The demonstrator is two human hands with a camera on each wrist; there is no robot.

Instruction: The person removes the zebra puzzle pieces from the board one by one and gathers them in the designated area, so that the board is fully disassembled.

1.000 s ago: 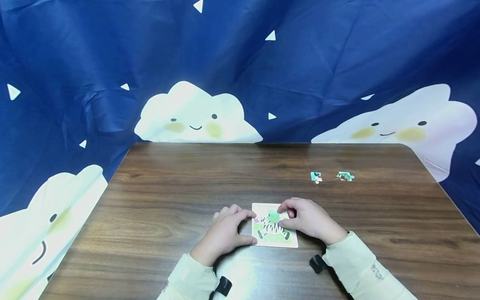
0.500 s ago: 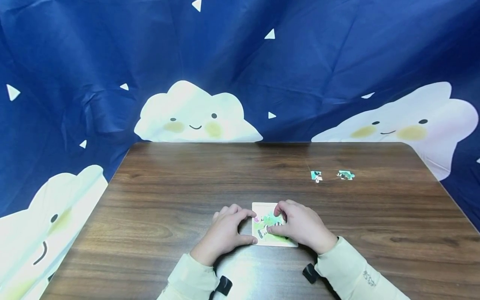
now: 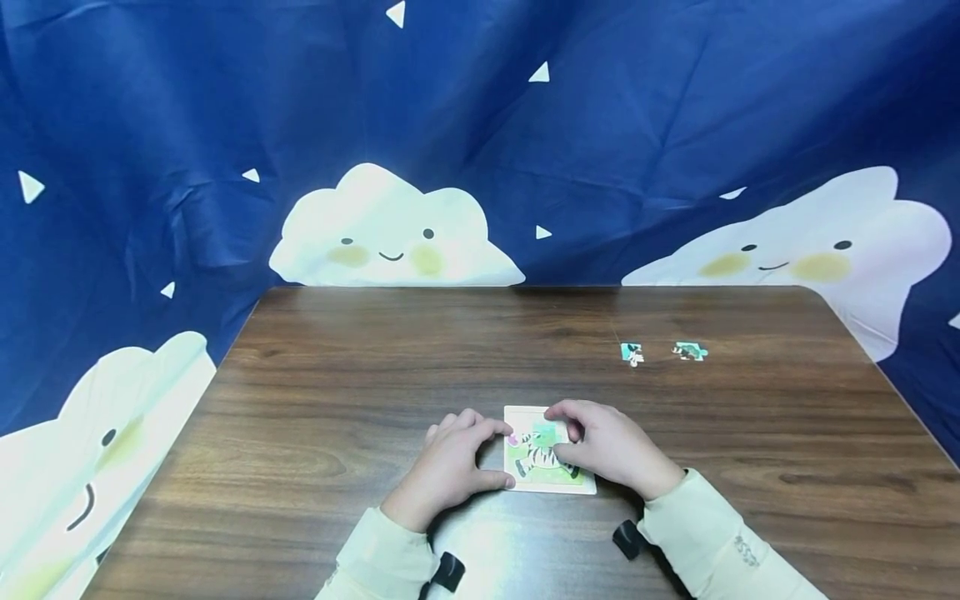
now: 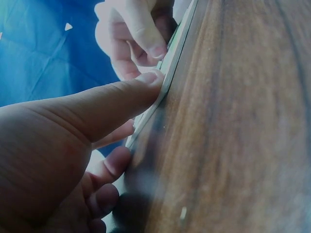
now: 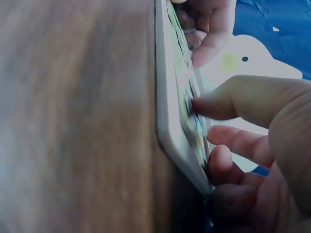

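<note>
Partly hidden: puzzle board (image 3: 528, 483) | right hand (image 3: 611, 450) covers its right side

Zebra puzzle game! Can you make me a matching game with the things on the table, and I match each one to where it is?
Things:
1. zebra puzzle board
2. left hand
3. right hand
4. two loose puzzle pieces

Places:
A. far right part of the table, touching no hand
B. on the board's right side, fingers on the picture
C. flat between both hands
D. holding the board's left edge

Pairs: 1-C, 2-D, 3-B, 4-A
</note>
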